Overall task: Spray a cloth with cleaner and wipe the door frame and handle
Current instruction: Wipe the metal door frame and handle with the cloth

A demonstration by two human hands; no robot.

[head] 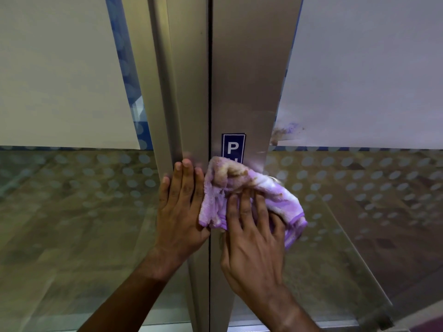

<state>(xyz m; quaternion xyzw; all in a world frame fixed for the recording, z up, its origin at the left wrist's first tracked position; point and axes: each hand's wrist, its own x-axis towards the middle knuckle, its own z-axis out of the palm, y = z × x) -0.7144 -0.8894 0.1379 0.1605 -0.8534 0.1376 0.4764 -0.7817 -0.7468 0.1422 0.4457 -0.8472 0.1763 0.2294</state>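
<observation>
Two brushed-metal door frames meet at a dark vertical seam in the middle of the view: the left frame [189,92] and the right frame [249,80]. My right hand [251,238] presses a purple and white cloth [242,188], stained brown, flat against the right frame. The cloth covers the lower part of a blue sticker [233,147] with a white letter P. My left hand [182,207] lies flat on the left frame beside the cloth, fingers together and pointing up. I see no handle and no spray bottle.
Glass panels flank both frames, frosted with pale dots in the lower half and backed by white sheets above. The right sheet [359,80] has a smudged, torn lower-left corner. A metal bottom rail [299,324] runs under the right glass.
</observation>
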